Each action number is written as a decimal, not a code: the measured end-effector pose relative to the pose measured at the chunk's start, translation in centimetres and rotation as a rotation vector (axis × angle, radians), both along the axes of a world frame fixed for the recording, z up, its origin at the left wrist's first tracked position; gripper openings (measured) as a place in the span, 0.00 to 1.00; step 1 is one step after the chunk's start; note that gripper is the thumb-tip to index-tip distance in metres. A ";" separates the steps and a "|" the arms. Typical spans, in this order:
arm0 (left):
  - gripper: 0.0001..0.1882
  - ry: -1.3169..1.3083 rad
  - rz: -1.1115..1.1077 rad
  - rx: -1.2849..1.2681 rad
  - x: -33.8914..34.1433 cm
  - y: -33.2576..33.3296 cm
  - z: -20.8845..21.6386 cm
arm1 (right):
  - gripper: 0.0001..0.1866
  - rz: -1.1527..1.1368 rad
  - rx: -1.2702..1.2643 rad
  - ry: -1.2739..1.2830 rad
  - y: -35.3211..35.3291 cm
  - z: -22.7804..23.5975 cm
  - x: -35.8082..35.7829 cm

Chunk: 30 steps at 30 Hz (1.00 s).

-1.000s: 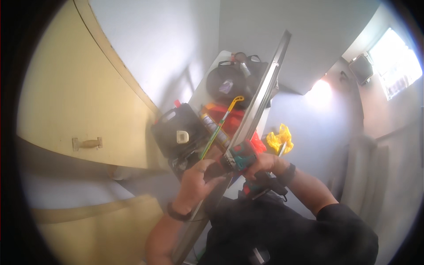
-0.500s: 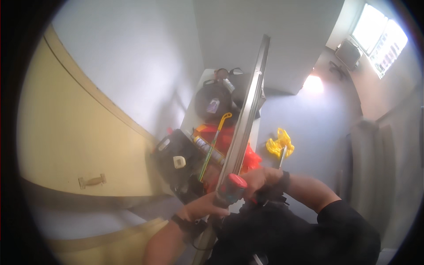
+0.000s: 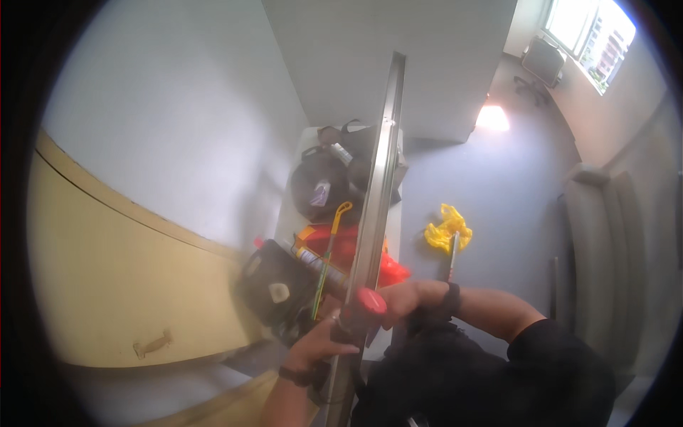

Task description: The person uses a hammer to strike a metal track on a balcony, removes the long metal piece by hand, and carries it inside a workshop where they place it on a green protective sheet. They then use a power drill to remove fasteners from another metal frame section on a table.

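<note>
A long grey metal rail (image 3: 382, 156) stands up in front of me, running from between my forearms toward the far wall. My left hand (image 3: 321, 345) is closed on the rail's left side, its thumb lying across the near face. My right hand (image 3: 403, 299) is curled in a fist around a tool with a rounded red end (image 3: 371, 301), which sits against the rail. The tool's body is blurred and partly hidden, so its exact kind does not show. Both wrists wear dark bands.
Behind the rail a white table (image 3: 286, 213) bears a dark bag (image 3: 318, 188), a red bag (image 3: 345, 242), a yellow-handled tool (image 3: 331, 245) and an open black case (image 3: 277, 285). A yellow plastic bag (image 3: 449, 231) lies on the floor at right. A cream cabinet door (image 3: 135, 285) is at left.
The view has shifted, so the rail and table appear further left. Both hands stay at the rail, and the red-ended tool remains in my right hand.
</note>
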<state>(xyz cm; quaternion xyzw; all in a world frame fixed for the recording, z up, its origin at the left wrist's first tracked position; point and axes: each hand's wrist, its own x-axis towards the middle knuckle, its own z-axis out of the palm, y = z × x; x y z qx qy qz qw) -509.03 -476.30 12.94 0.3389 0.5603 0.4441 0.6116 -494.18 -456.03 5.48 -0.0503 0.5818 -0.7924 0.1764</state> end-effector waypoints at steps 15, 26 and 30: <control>0.21 0.885 0.269 -0.130 1.5 8.2 -0.1 | 0.13 -0.046 -0.180 -0.135 5.9 -3.2 -0.2; 0.21 0.130 0.206 -0.092 3.5 10.4 1.4 | 0.08 -0.077 0.124 0.203 8.7 -4.2 1.0; 0.19 0.707 0.126 -0.032 4.2 10.6 -0.3 | 0.09 -0.049 0.208 0.181 9.8 -3.9 1.1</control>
